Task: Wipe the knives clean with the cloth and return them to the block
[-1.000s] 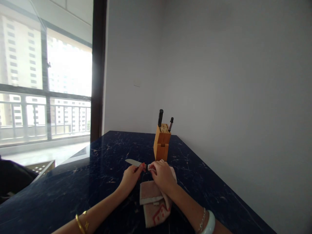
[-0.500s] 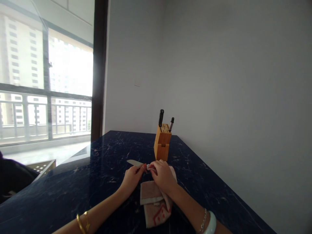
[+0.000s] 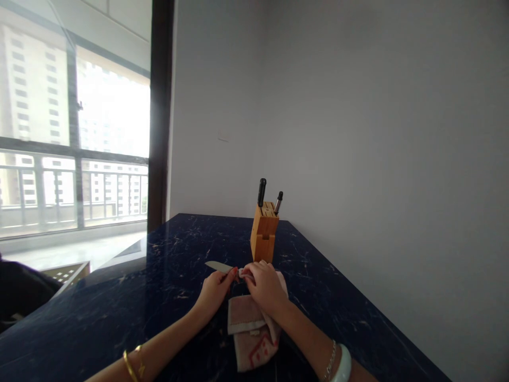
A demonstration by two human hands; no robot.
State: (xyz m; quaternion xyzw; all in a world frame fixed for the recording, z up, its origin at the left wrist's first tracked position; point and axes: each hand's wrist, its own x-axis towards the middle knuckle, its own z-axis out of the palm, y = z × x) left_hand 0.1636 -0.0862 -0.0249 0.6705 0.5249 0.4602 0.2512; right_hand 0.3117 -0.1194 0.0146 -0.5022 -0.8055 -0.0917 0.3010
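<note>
Low over the table, a kitchen knife [image 3: 218, 266] points its blade to the left. My left hand [image 3: 217, 289] is closed on it near the rear of the blade; the handle is mostly hidden. Close by on the right, my right hand [image 3: 265, 284] is closed on a pink and white towel [image 3: 254, 339], with a fold of it bunched at the fingers by the knife. The rest of the towel hangs down below that hand and shows a red pattern. Just beyond my right hand stands a wooden knife block [image 3: 264, 233].
Two black-handled tools, a knife handle [image 3: 261, 192] and a slimmer handle with a metal collar [image 3: 279, 201], stick up from the block. The dark blue marbled table [image 3: 191, 239] meets a grey wall on the right. At left are a dark chair-like shape [image 3: 26, 289] and a window.
Almost nothing differs. The whole view has shifted very slightly, while both hands keep their hold on the knife and the towel.
</note>
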